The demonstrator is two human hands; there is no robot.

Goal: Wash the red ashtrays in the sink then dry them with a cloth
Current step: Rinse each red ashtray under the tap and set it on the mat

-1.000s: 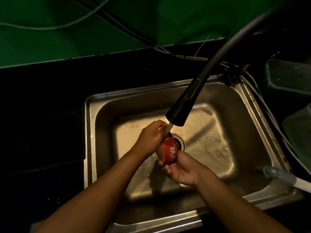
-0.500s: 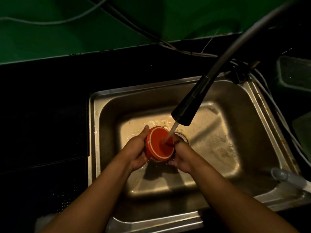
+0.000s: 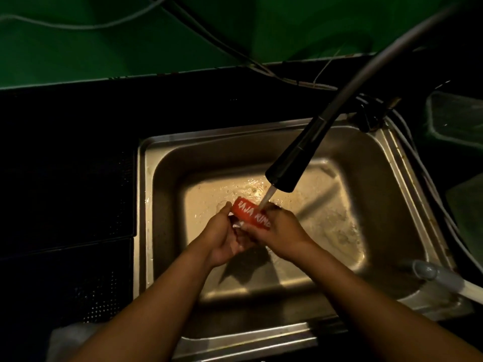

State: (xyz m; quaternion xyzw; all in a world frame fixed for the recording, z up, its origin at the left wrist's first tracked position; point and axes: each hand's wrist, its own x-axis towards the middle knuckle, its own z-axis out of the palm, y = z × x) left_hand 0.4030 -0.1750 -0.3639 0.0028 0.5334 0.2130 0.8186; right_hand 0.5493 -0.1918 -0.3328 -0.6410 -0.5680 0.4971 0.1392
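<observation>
Both forearms come up from the bottom edge and meet over the middle of the basin. The left hand [image 3: 222,239] is turned palm up and cupped. The right hand [image 3: 282,231] lies knuckles up, just beside it. At the lower left corner is a pale shape [image 3: 68,338] too dim to make out. The steel sink [image 3: 248,338] has its front rim nearest, and its floor is wet and stained around the hands. A pale hose [image 3: 439,276] lies over its right corner. A dark perforated counter [image 3: 78,178] borders the sink on the left and runs on behind it. A black faucet head [image 3: 290,168] hangs over the basin on a grey flexible neck that rises to the upper right. Its water stream [image 3: 266,198] falls onto the top right end of the red ashtray [image 3: 251,214]. A clear container [image 3: 454,113] stands at the far right, and cables [image 3: 209,40] trail across the green wall [image 3: 130,48] at the back. The ashtray is held above the basin floor, tipped on its side so the white lettering on its wall faces up. The left thumb presses its left end, with the left fingers curled beneath it. The right fingers close round its right end; their tips are hidden behind it.
</observation>
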